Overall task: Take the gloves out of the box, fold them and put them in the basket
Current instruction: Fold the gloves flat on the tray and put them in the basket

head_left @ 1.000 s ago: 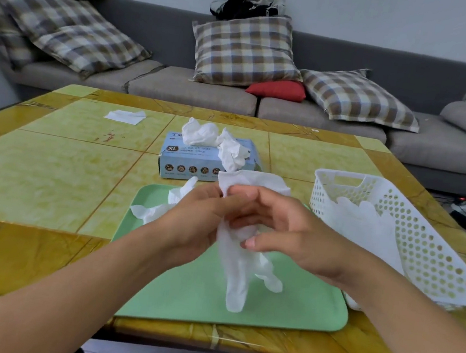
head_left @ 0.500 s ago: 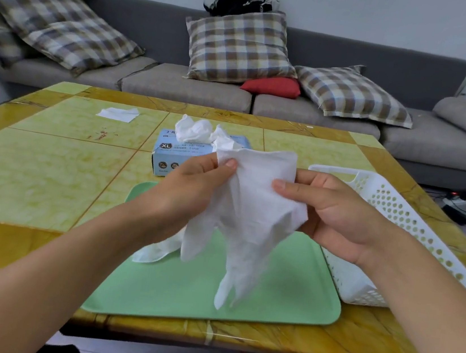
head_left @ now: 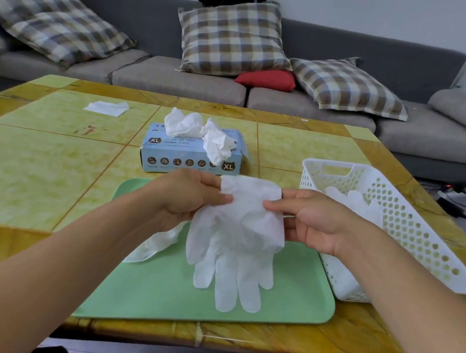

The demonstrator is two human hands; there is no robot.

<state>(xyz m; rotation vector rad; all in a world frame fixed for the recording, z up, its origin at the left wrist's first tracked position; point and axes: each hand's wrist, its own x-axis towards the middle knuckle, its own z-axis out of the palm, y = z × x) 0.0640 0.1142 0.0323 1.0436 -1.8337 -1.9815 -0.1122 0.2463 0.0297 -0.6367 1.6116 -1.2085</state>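
Left hand (head_left: 190,197) and right hand (head_left: 309,219) each pinch a cuff corner of the thin white disposable glove (head_left: 235,236); its fingers dangle below both grips, over the pale green plastic tray (head_left: 282,310). Step in hand looks like spreading before the fold. Next: lay it flat, fold, then carry it to the white perforated plastic basket (head_left: 409,226) just right of the right grip.

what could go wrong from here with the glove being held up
1. Both hands, left and right, pinch only the cuff corners of the glove; the thin film may slip free before folding.
2. Its fingers hang over the tray, beside another loose glove, so a fold laid down there might catch that one.
3. The basket sits close to the right wrist and could be nudged.
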